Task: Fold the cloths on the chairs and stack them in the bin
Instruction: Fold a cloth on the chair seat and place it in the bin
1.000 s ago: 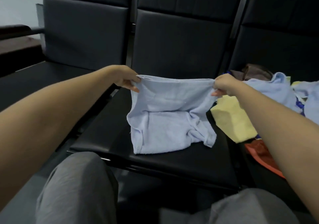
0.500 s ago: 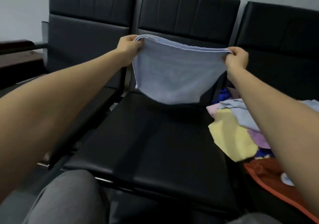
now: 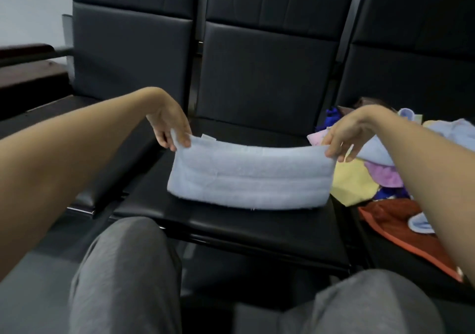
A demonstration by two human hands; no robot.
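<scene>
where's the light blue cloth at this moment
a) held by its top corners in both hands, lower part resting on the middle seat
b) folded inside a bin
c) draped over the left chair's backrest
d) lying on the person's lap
a: the left hand and right hand each pinch a top corner of the light blue cloth, whose lower fold rests on the middle seat.

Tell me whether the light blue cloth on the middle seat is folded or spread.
Folded: the light blue cloth forms a narrow doubled band on the seat, left hand and right hand pinching its top corners.
</scene>
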